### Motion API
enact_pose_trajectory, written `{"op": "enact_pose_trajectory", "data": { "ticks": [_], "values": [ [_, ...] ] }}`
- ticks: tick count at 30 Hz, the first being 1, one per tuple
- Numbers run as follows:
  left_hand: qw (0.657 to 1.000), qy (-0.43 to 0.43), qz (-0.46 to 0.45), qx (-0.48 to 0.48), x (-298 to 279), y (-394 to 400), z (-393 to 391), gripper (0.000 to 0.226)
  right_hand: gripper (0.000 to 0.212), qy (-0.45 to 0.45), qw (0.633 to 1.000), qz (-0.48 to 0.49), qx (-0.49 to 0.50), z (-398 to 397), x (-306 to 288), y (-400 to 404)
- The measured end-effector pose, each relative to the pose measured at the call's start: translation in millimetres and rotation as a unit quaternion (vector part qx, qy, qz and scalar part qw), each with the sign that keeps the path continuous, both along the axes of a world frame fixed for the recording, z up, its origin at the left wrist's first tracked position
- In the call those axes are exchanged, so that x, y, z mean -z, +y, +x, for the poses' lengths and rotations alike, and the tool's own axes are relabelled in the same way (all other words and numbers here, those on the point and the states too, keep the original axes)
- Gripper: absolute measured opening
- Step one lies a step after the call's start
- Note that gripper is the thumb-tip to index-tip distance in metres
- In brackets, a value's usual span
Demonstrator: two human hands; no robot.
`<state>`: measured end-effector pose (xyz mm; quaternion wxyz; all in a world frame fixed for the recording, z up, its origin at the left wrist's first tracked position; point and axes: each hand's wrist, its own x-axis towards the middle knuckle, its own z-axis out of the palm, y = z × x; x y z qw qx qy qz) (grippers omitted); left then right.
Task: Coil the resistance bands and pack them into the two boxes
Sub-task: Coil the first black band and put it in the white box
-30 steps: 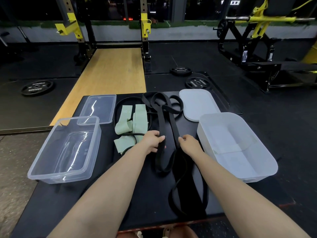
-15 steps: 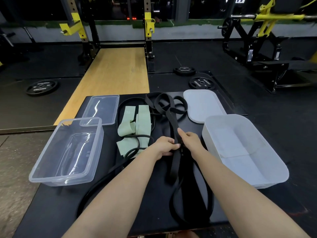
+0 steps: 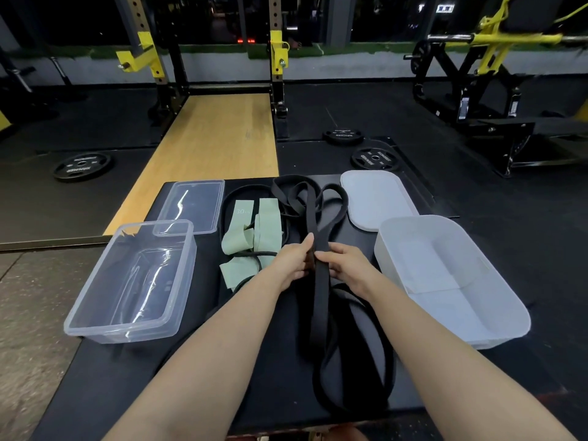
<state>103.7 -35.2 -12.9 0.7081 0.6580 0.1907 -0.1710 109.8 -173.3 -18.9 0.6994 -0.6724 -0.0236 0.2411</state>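
Nearest the camera, a wide black band (image 3: pixel 318 300) lies in a long loop on the black mat (image 3: pixel 133 377), its near end curving round close to the mat's front edge, w/ a second black loop beside it toward the right. Both forearms reach fwd over the mat. Mid-mat the two hands meet on that band: left hand (image 3: pixel 294 261) has fingers curled round the strap from the left, thumb up along its edge; right hand (image 3: pixel 345 261) pinches the same strap from the right, fingers bent and close together. Left of the hands sits the clear plastic box (image 3: pixel 95 316), nothing in it, on the mat's left edge. Right of the hands is the white box (image 3: pixel 515 313), also holding nothing. Just beyond the left hand lies a pale green flat band (image 3: pixel 265 230), folded over itself, w/ a thin black band (image 3: pixel 229 205) looped around and under it. Past the hands the wide band runs up into a tangle of black loops (image 3: pixel 334 198) near the mat's far edge. Far left corner: clear lid (image 3: pixel 197 205), touching the clear box's far rim. Far right: white lid (image 3: pixel 375 195), just behind the white box. Beyond the mat, weight plates (image 3: pixel 81 165) on dark floor, a wooden platform (image 3: pixel 216 135) and yellow-black rack uprights (image 3: pixel 278 52).
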Motion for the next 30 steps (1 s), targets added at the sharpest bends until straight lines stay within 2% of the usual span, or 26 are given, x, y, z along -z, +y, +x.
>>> {"op": "enact_pose_trajectory", "data": {
  "ticks": [5, 9, 10, 12, 13, 16, 21, 23, 26, 27, 28, 30],
  "values": [
    [0.999, -0.022, -0.025, -0.021, -12, -11, 3, 0.023, 0.014, 0.011, 0.998, -0.005, -0.064, -8, -8, -11],
    [0.996, -0.024, -0.070, -0.051, -12, -15, 7, 0.019, 0.060, 0.038, 0.987, -0.026, -0.156, -12, -8, -17],
    [0.995, -0.030, -0.076, -0.057, -13, -15, 7, 0.017, 0.066, 0.050, 0.984, -0.025, -0.171, -13, -8, -19],
    [0.994, -0.043, -0.083, -0.062, -15, -16, 7, 0.018, 0.059, 0.084, 0.985, 0.005, -0.154, -15, -13, -21],
    [0.993, -0.048, -0.086, -0.058, -17, -16, 5, 0.015, 0.054, 0.111, 0.986, 0.030, -0.117, -15, -16, -21],
    [0.993, -0.059, -0.102, -0.025, -26, -12, 0, 0.015, 0.057, 0.155, 0.985, 0.080, 0.008, -10, -18, -20],
    [0.987, -0.015, -0.073, 0.139, -33, -5, -17, 0.016, 0.049, 0.167, 0.973, 0.112, 0.109, -7, -28, -3],
    [0.978, 0.003, -0.062, 0.199, -35, -2, -23, 0.020, 0.050, 0.181, 0.971, 0.101, 0.123, -7, -32, 0],
    [0.962, 0.036, -0.054, 0.265, -35, -3, -31, 0.012, 0.055, 0.200, 0.972, 0.062, 0.103, -9, -33, 1],
    [0.959, 0.043, -0.051, 0.277, -34, -3, -33, 0.017, 0.053, 0.205, 0.972, 0.052, 0.101, -10, -32, 1],
    [0.955, 0.052, -0.046, 0.287, -31, -3, -33, 0.024, 0.046, 0.212, 0.970, 0.059, 0.101, -10, -31, 2],
    [0.941, 0.066, -0.034, 0.331, -28, -3, -36, 0.018, 0.018, 0.201, 0.972, 0.075, 0.099, -12, -31, 3]
  ]
}}
